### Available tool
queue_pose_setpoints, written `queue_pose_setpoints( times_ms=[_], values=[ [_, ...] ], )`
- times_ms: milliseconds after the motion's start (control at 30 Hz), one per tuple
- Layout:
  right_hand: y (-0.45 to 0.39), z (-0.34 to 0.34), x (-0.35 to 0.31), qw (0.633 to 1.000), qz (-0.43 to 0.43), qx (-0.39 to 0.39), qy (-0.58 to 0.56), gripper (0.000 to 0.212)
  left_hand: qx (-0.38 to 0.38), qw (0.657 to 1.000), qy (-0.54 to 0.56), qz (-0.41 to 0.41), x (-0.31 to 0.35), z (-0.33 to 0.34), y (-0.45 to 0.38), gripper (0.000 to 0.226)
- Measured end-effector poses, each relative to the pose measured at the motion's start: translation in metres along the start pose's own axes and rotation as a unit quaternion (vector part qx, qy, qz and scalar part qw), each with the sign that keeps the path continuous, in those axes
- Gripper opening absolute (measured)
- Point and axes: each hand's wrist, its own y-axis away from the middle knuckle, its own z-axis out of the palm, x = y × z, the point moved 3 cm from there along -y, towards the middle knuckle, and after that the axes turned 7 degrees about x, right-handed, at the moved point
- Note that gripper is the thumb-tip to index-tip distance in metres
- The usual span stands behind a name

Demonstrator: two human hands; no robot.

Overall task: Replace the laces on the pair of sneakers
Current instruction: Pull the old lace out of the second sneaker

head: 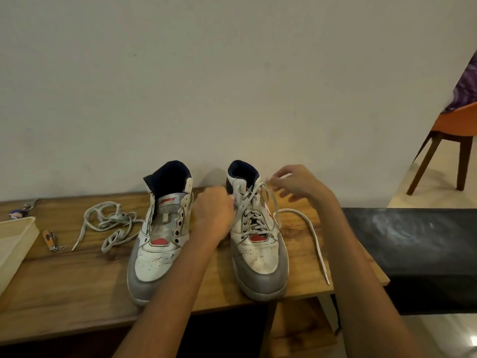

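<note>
Head camera looks down on a brown wooden table [77,293] against a pale wall, and two worn white-and-grey high-top sneakers stand on it side by side, toes toward the viewer. Over on the left, the unlaced sneaker [157,244] sits with its eyelets bare and tongue exposed, a red patch showing low on the tongue. Just beside it, further left, a loose pale grey shoelace [111,223] lies in a tangled heap on the wood, one end trailing out toward the table's front edge.

Now the right one, the laced sneaker [258,241]: a white lace [313,236] crisscrosses its eyelets, and one free end runs off the right side in a long curve across the table, tip near the front edge.

Left hand [213,215] sits between the two shoes, pressed against the inner side of the laced sneaker, fingers curled; whether they pinch a lace I cannot tell, the fingertips are hidden. Right hand [299,184] hovers at the collar of that same shoe, blurred, thumb and forefinger pinching a bit of the white lace, the other fingers spread apart.

Far left, a cream plastic tray [15,241] overhangs the frame edge, with a small orange nail clipper [50,239] on a chain beside it. At right, an orange chair with wooden legs [449,140] stands on the floor.
</note>
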Motion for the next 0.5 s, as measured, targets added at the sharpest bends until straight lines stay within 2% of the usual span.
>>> queue_pose_setpoints(
  times_ms=[33, 100, 167, 233, 300, 367, 433, 500],
  values=[
    [0.001, 0.011, -0.005, 0.999, -0.008, -0.038, 0.037, 0.027, 0.035, 0.997, 0.075, 0.012, 0.005, 0.000, 0.000, 0.032],
    [0.003, 0.026, -0.010, 0.995, -0.008, -0.078, 0.064, 0.032, 0.031, 0.987, 0.153, 0.039, 0.011, 0.008, 0.001, 0.042],
    [0.004, 0.027, -0.010, 0.994, 0.000, -0.085, 0.072, 0.037, -0.012, 0.989, 0.139, 0.044, 0.010, 0.020, 0.003, 0.045],
    [0.004, 0.017, -0.007, 0.994, 0.008, -0.085, 0.066, 0.038, -0.010, 0.987, 0.157, 0.024, 0.007, 0.024, 0.003, 0.038],
    [0.000, 0.002, -0.002, 0.998, 0.000, -0.037, 0.046, 0.036, 0.052, 0.986, 0.158, -0.001, 0.003, 0.014, -0.001, 0.026],
    [-0.005, -0.016, 0.003, 0.996, -0.031, 0.077, 0.040, 0.029, 0.125, 0.986, 0.100, -0.046, -0.006, 0.001, -0.005, 0.022],
    [-0.008, -0.031, 0.008, 0.982, -0.053, 0.180, 0.038, 0.024, 0.117, 0.989, 0.018, -0.090, -0.019, -0.005, -0.007, 0.033],
    [-0.009, -0.036, 0.011, 0.980, -0.052, 0.191, 0.019, 0.022, 0.057, 0.994, -0.042, -0.084, -0.021, -0.007, -0.004, 0.047]
  ],
)
